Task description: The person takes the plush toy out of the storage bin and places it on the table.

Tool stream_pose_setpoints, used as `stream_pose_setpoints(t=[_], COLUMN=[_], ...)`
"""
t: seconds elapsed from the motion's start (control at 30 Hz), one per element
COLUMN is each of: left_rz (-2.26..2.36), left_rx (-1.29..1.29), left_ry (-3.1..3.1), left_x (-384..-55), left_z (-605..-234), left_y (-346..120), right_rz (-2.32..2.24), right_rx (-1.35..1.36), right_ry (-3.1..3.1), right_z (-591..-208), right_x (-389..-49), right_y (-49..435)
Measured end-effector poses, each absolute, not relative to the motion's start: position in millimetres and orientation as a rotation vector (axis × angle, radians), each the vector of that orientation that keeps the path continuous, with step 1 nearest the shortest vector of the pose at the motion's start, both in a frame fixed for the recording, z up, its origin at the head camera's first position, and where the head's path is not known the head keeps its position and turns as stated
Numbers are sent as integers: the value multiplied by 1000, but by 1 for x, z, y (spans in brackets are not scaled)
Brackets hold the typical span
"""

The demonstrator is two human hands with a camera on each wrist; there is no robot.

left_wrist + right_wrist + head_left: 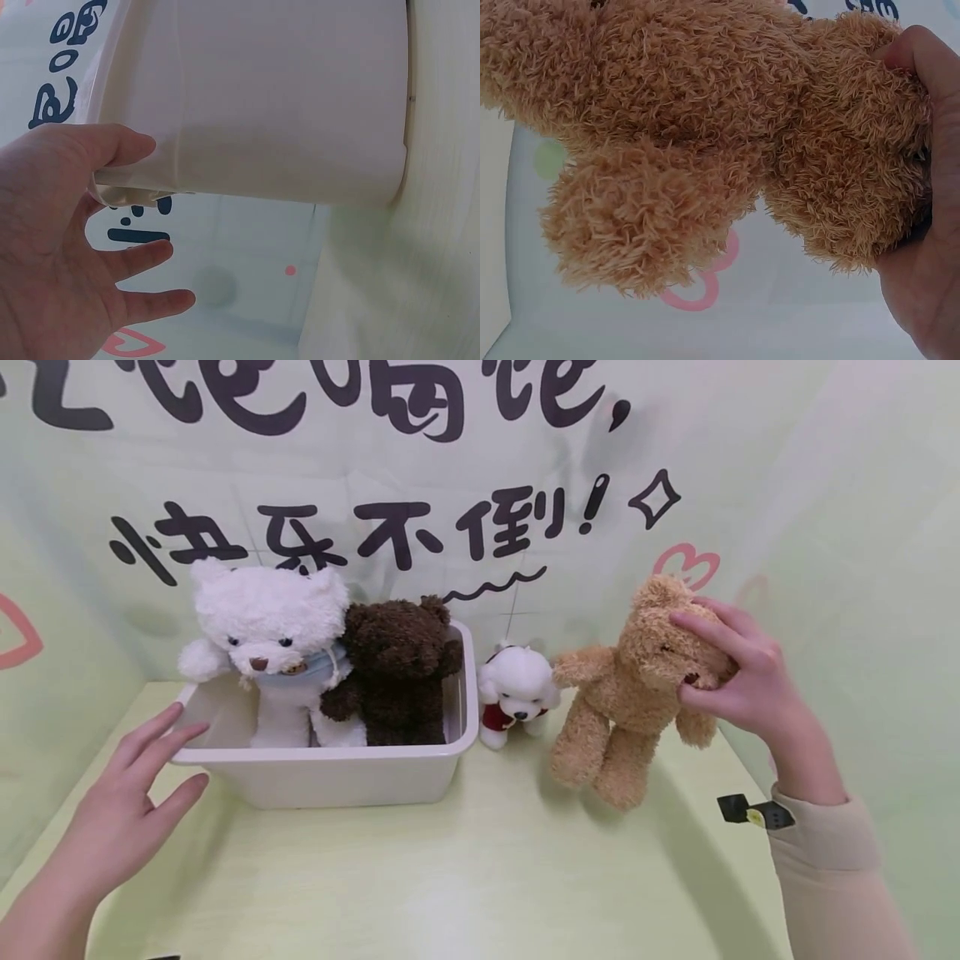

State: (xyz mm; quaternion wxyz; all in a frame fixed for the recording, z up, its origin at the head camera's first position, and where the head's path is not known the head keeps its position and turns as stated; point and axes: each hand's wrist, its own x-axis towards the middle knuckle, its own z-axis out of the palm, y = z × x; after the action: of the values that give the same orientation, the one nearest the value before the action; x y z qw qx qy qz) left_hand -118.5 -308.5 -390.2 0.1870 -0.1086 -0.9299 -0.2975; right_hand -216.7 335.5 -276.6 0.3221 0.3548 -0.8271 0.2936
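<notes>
A fluffy tan teddy bear (637, 677) tilts in my right hand (750, 672), which grips its head from the side. In the right wrist view the bear's plush (697, 75) fills much of the picture, with the thumb and palm (922, 277) pressed to the head. My left hand (131, 802) lies at the near left corner of a white plastic bin (337, 781), fingers spread and mostly straight. The left wrist view has the thumb (131, 146) over the bin's wall by the rim, the index finger partly hidden behind it.
Inside the bin sit a white teddy bear (273, 618) in a blue garment and a dark brown teddy bear (401, 647). Between bin and tan bear stands a small white plush dog (519, 681) in red. A printed curtain (420, 477) hangs behind the pale table (450, 877).
</notes>
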Motion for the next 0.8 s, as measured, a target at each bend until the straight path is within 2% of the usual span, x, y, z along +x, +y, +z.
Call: stream_pose_setpoints(t=[0.43, 0.8], left_rz=[-854, -843], left_rx=[-332, -311], left_ry=[-2599, -2592], left_x=[-118, -113], left_z=[-389, -388], left_y=[-307, -307], right_rz=[695, 698], right_rx=[849, 800], right_ry=[-2391, -2573], right_z=[-302, -306], right_x=[-256, -281], right_y=[347, 344])
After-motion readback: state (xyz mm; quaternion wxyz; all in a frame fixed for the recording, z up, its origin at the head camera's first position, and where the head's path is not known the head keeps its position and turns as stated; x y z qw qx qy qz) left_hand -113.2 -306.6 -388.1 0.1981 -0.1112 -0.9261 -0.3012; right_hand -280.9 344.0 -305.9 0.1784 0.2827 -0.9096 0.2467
